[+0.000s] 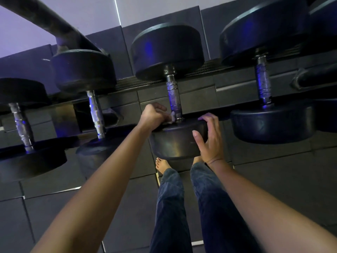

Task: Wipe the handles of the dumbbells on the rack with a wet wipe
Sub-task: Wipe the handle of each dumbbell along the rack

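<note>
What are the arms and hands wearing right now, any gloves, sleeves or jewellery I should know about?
Both are bare: no sleeve shows on the left forearm or right forearm, and the left hand and right hand carry no gloves, rings or watch. A thin line crosses the right wrist; band or crease, I cannot tell.
</note>
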